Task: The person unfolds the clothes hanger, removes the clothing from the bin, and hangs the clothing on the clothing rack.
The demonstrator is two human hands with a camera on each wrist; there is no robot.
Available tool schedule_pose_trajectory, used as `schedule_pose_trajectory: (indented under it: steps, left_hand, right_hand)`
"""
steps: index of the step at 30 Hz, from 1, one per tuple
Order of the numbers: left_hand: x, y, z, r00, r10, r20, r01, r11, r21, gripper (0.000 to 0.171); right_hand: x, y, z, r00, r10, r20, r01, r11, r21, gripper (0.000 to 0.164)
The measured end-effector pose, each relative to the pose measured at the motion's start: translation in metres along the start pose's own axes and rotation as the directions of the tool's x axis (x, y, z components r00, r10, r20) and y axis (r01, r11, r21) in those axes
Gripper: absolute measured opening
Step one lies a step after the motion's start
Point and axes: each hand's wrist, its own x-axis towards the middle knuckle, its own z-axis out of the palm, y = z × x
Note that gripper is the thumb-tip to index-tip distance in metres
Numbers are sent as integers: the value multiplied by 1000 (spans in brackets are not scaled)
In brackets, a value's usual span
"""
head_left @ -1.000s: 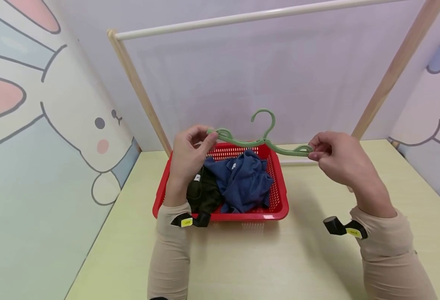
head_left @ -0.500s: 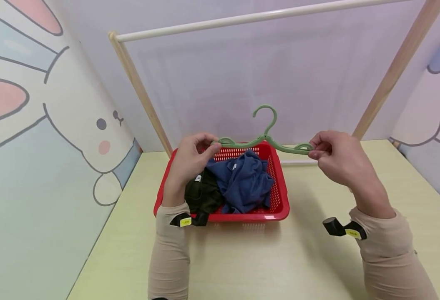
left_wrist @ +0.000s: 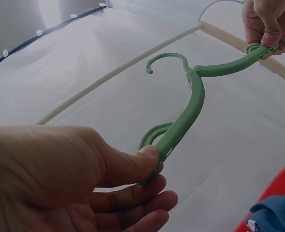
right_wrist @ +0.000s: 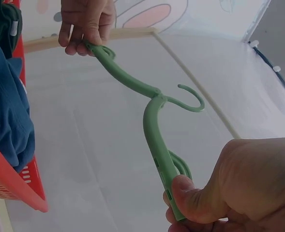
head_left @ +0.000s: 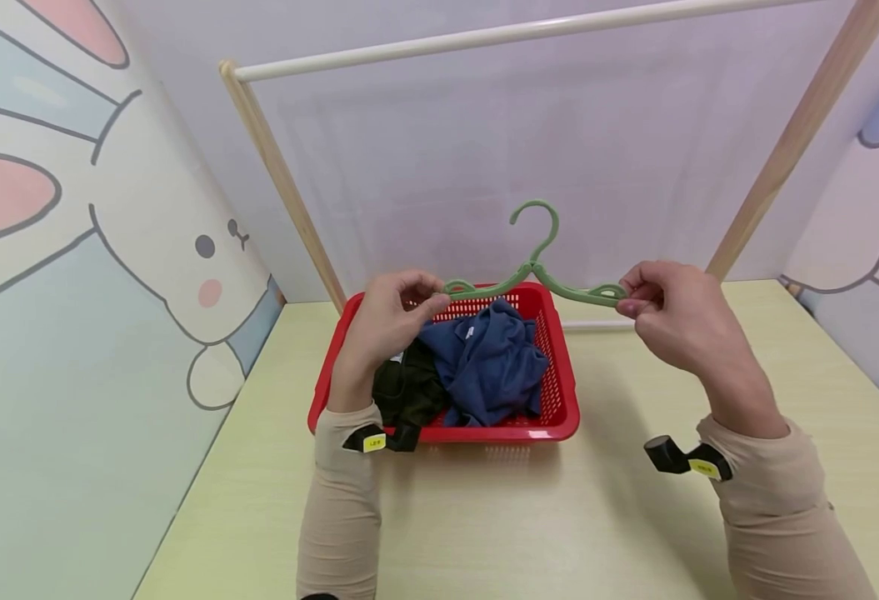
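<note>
A green folding clothes hanger (head_left: 578,294) is held up over the back of a red basket, its hook pointing upward and its two arms sloping down from the centre joint. My left hand (head_left: 388,323) pinches the end of the left arm between thumb and fingers; the left wrist view shows the thumb on top of the hanger (left_wrist: 183,121). On the other side, my right hand (head_left: 682,321) pinches the right arm's tip, with the thumb pressed on it in the right wrist view. Inside the basket (head_left: 510,434) lie a crumpled blue garment (head_left: 493,367) and a dark green garment (head_left: 409,387), partly behind my left hand.
Behind the hanger stands a rack with a white crossbar (head_left: 439,46) and wooden posts (head_left: 795,150). The basket rests on a pale wooden table (head_left: 484,525). Walls with rabbit drawings (head_left: 169,225) rise at left and right.
My left hand has moved slightly inward and down, toward the right hand. The hanger's arms have bent into a steeper peak and its hook has risen. The right hand has stayed nearly still.
</note>
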Motion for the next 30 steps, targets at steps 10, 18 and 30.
schedule_pose_trajectory:
  steps: [10,18,30]
  left_hand:
    - [4,0,4,1000,-4,24,4,1000,20,12]
    - [1,0,0,995,-70,65,72,997,-26,29]
    - [3,8,14,993,-31,118,39,997,-68,44]
  right_hand:
    - [0,-1,-3,1000,-8,-23,8,1000,-12,18]
    - [0,-3,1,1000,-1,-3,1,1000,17,17]
    - [-1,-7,5,999,-12,43,11,999,34,13]
